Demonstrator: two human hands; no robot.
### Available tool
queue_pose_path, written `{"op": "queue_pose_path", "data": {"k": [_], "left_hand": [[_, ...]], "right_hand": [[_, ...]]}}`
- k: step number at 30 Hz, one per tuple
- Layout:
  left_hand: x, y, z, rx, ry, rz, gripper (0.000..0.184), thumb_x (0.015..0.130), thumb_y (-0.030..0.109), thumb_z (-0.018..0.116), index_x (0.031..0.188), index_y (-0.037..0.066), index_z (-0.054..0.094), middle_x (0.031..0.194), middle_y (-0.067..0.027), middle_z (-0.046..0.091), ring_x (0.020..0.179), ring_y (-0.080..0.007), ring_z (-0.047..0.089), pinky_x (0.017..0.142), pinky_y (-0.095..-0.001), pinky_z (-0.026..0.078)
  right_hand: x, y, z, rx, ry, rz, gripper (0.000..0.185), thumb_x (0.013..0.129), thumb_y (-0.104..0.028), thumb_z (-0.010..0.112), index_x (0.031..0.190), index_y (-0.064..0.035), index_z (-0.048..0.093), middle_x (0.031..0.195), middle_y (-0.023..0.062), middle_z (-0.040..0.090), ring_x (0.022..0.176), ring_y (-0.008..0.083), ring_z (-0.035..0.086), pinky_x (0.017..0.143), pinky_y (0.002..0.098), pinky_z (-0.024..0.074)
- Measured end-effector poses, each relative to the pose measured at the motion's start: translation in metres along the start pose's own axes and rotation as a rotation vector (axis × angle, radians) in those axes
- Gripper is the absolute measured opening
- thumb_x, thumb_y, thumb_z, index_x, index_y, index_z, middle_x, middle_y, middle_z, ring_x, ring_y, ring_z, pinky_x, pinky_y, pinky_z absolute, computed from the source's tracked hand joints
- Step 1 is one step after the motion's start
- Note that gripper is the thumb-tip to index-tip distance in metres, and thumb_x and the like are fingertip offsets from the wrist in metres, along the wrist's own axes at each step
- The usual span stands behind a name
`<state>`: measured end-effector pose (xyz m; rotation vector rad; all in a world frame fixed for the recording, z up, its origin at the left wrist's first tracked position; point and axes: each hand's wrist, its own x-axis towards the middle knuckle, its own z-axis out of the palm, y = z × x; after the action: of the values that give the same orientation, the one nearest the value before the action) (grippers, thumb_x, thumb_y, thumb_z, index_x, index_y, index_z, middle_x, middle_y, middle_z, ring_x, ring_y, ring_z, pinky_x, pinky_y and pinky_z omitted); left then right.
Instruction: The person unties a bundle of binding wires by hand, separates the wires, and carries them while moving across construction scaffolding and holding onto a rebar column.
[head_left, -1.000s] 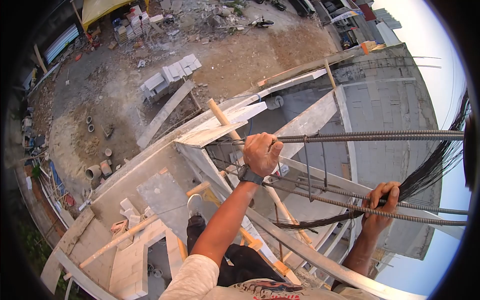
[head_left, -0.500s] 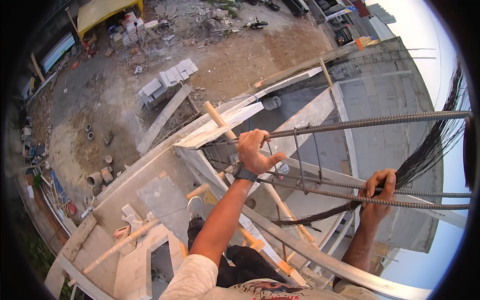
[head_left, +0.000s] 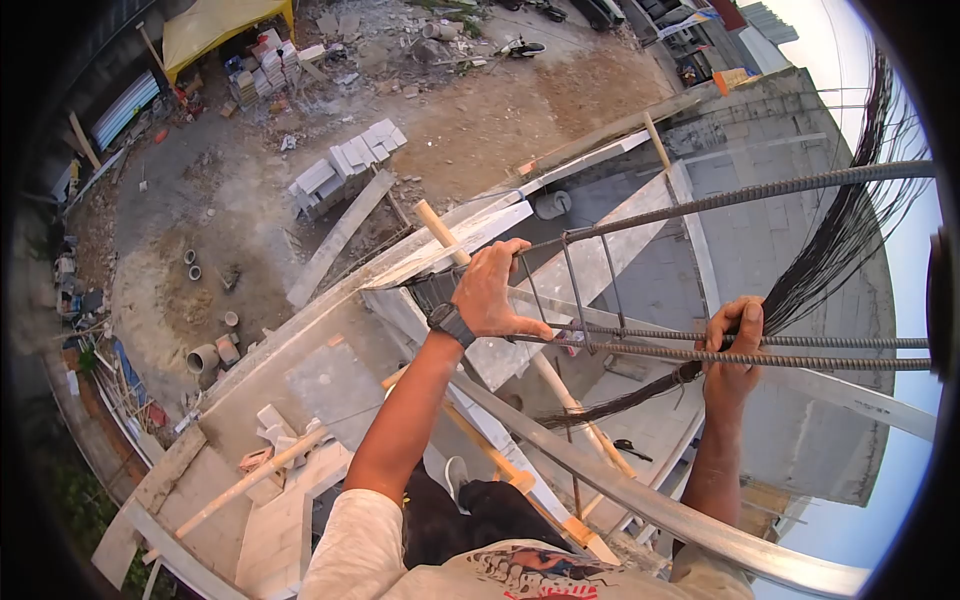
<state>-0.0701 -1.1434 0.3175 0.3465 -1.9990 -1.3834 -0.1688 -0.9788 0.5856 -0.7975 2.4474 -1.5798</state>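
Observation:
My left hand (head_left: 492, 298), with a dark watch at the wrist, spans the left end of the rebar cage, its fingers at the upper ribbed bar (head_left: 740, 203) and its thumb apart by the lower bars. Thin stirrups (head_left: 577, 285) join the bars. My right hand (head_left: 735, 340) is closed around a bundle of thin black wire (head_left: 825, 240) and rests at the lower ribbed bars (head_left: 840, 360). The wire fans out up and to the right; its narrower tail (head_left: 620, 403) hangs to the left, below the bars.
A metal rail (head_left: 640, 480) crosses close in front of my body. Wooden poles (head_left: 555, 385) and boards stand below. My shoe (head_left: 456, 480) shows beneath me. Far down are stacked white blocks (head_left: 345, 165), a leaning plank (head_left: 340, 240) and a yellow canopy (head_left: 215, 35).
The rebar cage has tilted, its right end rising in view. My left hand has moved left and its fingers have spread. My right hand has moved up and left with the wire.

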Motion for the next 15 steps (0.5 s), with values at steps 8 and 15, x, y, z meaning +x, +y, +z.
{"op": "queue_pose_path", "data": {"k": [8,15], "left_hand": [[-0.005,-0.009,0.001,0.021,-0.035,0.023,0.132,0.034,0.083,0.081,0.132,0.005,0.041,0.092,-0.0092,0.046,0.086,-0.028,0.05,0.083,-0.0432,0.044],[-0.011,0.007,0.01,0.162,0.114,0.002,0.128,0.032,0.083,0.081,0.124,0.002,0.044,0.097,-0.0105,0.052,0.091,-0.0285,0.053,0.088,-0.0435,0.043]], "right_hand": [[0.009,0.006,0.005,0.022,-0.018,-0.043,0.031,0.105,-0.033,0.045,0.09,-0.0064,0.049,0.061,0.0014,0.047,0.048,0.0057,0.041,0.042,0.0206,0.0351],[0.026,0.008,-0.001,-0.056,0.013,-0.032,0.034,0.105,-0.038,0.043,0.089,-0.0081,0.05,0.06,0.0001,0.045,0.048,0.0055,0.04,0.044,0.0206,0.0357]]}}
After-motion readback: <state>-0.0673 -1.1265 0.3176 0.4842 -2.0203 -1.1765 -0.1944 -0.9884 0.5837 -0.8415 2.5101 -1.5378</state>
